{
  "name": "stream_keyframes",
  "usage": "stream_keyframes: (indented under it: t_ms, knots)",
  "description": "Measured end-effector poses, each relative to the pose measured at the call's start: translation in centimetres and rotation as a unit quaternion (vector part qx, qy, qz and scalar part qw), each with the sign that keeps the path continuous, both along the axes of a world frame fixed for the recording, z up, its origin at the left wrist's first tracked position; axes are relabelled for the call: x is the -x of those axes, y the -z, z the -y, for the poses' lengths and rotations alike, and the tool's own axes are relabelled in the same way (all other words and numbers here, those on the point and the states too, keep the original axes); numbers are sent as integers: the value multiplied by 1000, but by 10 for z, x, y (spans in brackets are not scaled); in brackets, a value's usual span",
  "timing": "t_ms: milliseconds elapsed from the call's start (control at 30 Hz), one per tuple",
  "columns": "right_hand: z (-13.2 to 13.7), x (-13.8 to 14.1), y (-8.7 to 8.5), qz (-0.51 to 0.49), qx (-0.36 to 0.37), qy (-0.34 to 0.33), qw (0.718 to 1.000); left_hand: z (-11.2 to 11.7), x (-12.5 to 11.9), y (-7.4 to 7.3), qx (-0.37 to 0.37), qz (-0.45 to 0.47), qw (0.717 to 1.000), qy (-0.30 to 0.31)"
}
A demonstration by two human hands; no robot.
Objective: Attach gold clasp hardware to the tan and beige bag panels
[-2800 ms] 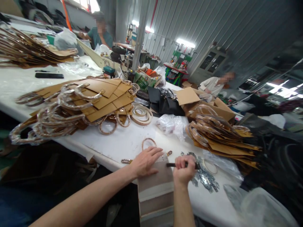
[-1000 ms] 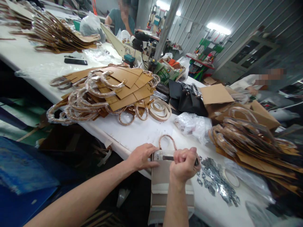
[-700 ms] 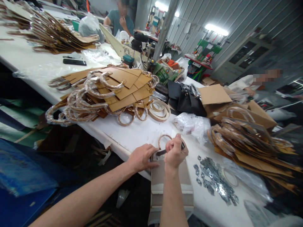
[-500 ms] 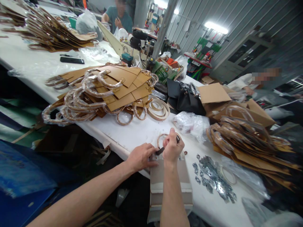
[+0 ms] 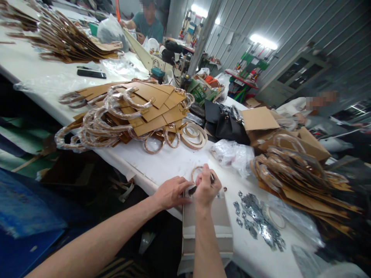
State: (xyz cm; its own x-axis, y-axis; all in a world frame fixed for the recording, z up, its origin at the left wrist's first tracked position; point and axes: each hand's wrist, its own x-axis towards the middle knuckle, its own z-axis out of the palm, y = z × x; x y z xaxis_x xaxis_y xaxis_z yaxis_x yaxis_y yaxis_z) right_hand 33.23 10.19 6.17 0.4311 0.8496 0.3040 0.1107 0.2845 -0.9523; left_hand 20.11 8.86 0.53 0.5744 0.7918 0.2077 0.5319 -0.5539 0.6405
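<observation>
Right hand (image 5: 206, 188) is clenched around a tool (image 5: 213, 178). Beside it, left hand (image 5: 171, 193), loosely spread, touches a panel (image 5: 219, 216).

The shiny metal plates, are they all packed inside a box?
No, the metal plates lie in a loose pile on the white table.

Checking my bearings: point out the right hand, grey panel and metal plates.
Right hand (image 5: 207, 188), head view: its middle.
Grey panel (image 5: 220, 218), head view: surface, right side.
Metal plates (image 5: 261, 221), head view: pile's middle.
</observation>
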Motion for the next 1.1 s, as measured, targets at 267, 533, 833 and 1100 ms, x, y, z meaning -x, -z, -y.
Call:
stream_keyframes:
  t_ms: [267,533,833,1100]
  knots:
    - [24,-21,-12,-134,-129,39,982,-2,-10,0,39,36,996,-75]
    - [22,-2,4,-94,-113,2,989,-10,-12,2,68,54,993,-85]
    - [24,0,-8,-10,-136,-2,991,-10,-13,1,75,50,992,-82]
    - [27,-1,-11,-66,-149,-8,987,-8,-13,-2,75,41,992,-88]
